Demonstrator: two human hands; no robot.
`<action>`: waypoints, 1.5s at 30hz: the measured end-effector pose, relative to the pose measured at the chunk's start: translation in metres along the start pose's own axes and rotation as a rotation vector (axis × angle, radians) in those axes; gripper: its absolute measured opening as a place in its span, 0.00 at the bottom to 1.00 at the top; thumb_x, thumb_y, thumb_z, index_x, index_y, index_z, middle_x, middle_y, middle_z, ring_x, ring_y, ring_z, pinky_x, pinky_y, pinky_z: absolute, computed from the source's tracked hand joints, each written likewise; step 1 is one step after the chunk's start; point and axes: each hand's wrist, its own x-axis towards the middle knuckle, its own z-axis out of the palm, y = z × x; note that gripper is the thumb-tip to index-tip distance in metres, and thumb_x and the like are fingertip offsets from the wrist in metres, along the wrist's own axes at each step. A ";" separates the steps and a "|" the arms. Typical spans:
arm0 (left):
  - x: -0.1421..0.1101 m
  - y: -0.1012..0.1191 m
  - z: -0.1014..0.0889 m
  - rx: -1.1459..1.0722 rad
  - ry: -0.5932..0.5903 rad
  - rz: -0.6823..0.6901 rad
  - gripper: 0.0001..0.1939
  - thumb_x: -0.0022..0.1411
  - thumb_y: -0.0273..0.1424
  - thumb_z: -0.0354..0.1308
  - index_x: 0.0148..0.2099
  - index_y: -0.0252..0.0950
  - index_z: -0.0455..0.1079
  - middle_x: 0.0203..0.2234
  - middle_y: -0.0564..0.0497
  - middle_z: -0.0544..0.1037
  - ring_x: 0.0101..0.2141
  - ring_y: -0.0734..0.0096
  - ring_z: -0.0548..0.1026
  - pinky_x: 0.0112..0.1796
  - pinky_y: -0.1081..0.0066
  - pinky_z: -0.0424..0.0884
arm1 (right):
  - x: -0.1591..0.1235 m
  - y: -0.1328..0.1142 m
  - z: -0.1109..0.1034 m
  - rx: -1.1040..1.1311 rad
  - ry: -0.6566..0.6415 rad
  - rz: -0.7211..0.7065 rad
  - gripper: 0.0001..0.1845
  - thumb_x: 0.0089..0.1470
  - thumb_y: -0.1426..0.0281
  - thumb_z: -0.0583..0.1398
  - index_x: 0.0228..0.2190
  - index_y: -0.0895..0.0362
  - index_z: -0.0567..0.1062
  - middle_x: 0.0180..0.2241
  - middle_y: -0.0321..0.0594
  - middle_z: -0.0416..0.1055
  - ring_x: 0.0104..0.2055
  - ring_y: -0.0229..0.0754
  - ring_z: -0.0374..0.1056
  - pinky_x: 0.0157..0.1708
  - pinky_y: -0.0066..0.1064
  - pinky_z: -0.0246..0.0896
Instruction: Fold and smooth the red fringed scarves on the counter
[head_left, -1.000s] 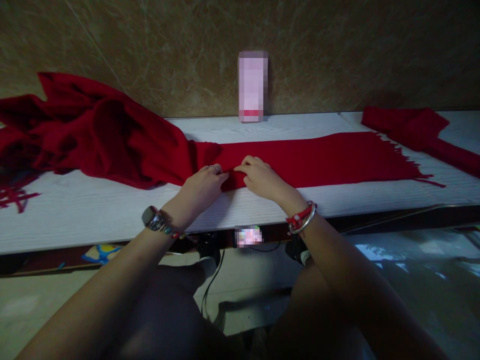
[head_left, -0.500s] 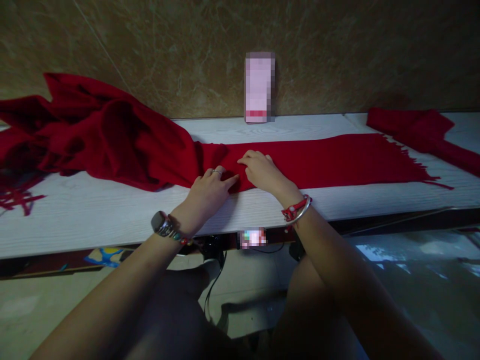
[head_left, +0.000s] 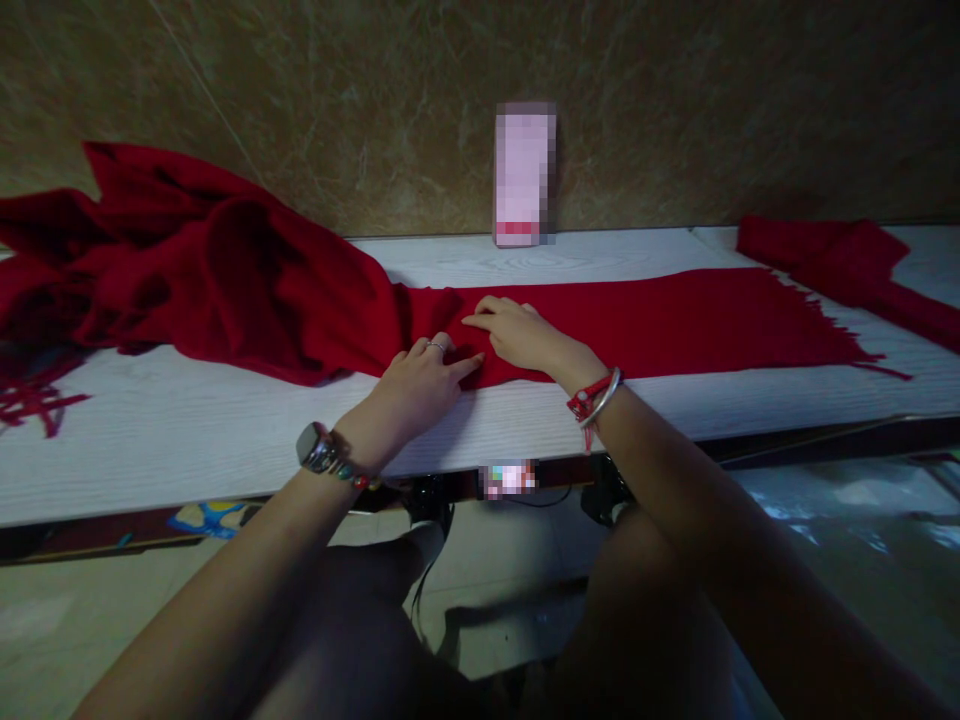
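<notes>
A long red scarf (head_left: 660, 320) with a fringed right end lies along a white wood-grain tabletop. Its right stretch is flat, while the left part is heaped in loose folds. My left hand (head_left: 424, 380), wearing a ring, rests on the scarf near the middle, thumb spread away from the fingers. Just to its right, my right hand (head_left: 521, 335) lies on the same cloth, its index finger reaching left and other fingers slightly bent. Small wrinkles show in the cloth between the hands. Neither hand visibly grips it.
A blurred pink box-like object (head_left: 525, 175) stands against the brown marbled wall (head_left: 337, 100). More folded red cloth (head_left: 825, 255) lies at the right. Below the white tabletop (head_left: 225, 430) is a blurred lit item (head_left: 510, 478), with a blue-and-yellow packet (head_left: 214, 517) at the left.
My left thumb has spread away from its fingers on the scarf. My right hand has shifted slightly over the cloth. The whole view has moved a little; the scarf's layout looks the same.
</notes>
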 end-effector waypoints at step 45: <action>-0.020 -0.033 0.007 -0.228 -0.231 0.212 0.27 0.66 0.47 0.42 0.65 0.51 0.49 0.67 0.45 0.36 0.65 0.50 0.38 0.57 0.48 0.49 | -0.048 0.000 0.005 0.074 -0.073 0.090 0.31 0.62 0.58 0.46 0.63 0.53 0.50 0.66 0.42 0.42 0.68 0.50 0.35 0.62 0.56 0.31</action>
